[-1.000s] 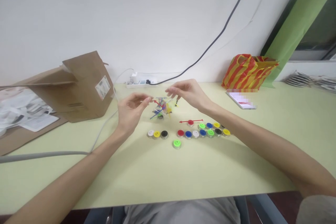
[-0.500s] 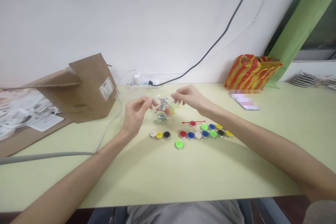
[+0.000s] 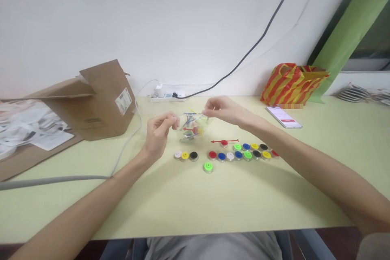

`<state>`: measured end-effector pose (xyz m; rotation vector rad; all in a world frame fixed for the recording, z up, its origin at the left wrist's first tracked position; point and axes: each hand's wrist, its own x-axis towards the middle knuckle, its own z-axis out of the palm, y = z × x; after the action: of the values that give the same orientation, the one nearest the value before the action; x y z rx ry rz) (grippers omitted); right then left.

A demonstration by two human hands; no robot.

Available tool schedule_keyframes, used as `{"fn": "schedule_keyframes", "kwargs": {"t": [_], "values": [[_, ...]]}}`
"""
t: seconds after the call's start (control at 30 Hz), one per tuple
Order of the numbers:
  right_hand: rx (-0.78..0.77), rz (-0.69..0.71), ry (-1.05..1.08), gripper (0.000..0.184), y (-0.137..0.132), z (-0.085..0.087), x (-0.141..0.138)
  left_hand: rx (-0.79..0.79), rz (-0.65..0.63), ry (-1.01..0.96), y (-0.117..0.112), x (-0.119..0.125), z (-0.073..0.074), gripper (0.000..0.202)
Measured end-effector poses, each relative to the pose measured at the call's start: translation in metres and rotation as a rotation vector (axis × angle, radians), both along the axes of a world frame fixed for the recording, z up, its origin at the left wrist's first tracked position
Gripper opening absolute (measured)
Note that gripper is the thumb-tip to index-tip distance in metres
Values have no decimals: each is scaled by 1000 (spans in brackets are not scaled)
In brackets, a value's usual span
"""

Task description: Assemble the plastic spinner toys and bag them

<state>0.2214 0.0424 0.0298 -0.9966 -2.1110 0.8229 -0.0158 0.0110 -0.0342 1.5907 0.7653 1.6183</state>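
Note:
A clear plastic bag (image 3: 190, 135) with thin coloured arrow-shaped pieces inside hangs between my hands, above the table. My left hand (image 3: 160, 135) pinches its left upper edge between thumb and fingers. At the bag's right upper corner, my right hand (image 3: 224, 110) is closed in a pinch on the plastic; its fingertips are slightly blurred. A red arrow (image 3: 229, 141) lies across a red disc (image 3: 224, 144) just below the bag. Several coloured round discs with clear bases stand in rows nearby, among them a black disc (image 3: 193, 155). One green disc (image 3: 208, 167) sits closer to me.
A cardboard box (image 3: 103, 109) stands open on the left beside white packets (image 3: 33, 128). A power strip (image 3: 166, 97) with cables lies against the wall. On the right are a phone (image 3: 284, 117) and a striped bag (image 3: 292, 85). A grey cable (image 3: 61, 180) crosses the table's left side.
My right hand has moved slightly up and to the right, and its forearm uncovers more discs. My left hand stays nearly in place, still pinching the bag.

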Motion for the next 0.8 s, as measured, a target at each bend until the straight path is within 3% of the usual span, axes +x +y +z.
{"fn": "schedule_keyframes", "kwargs": {"t": [0.13,0.27,0.37,0.5,0.53,0.6,0.67,0.73,0.8], "values": [[432,14,38,15,-6,-2,-7,-6,4,-15,0,0,0,30],[686,79,-271,20,-18,-3,-13,4,-3,-5,0,0,0,31],[703,76,-463,17,-22,-6,-18,15,35,45,1,-1,-2,32],[659,63,-505,15,-21,-10,-21,137,235,169,0,-3,-2,12],[654,63,-502,17,-20,-10,-21,205,289,251,-2,-3,-1,7],[656,63,-494,18,-19,-11,-21,364,368,497,-4,-2,1,18],[661,70,-488,18,-18,-11,-20,501,418,730,-7,-1,2,16],[664,69,-484,19,-16,-10,-19,569,442,832,-7,0,1,10],[665,49,-483,21,-13,-10,-17,577,455,822,-5,-1,-1,17]]}}
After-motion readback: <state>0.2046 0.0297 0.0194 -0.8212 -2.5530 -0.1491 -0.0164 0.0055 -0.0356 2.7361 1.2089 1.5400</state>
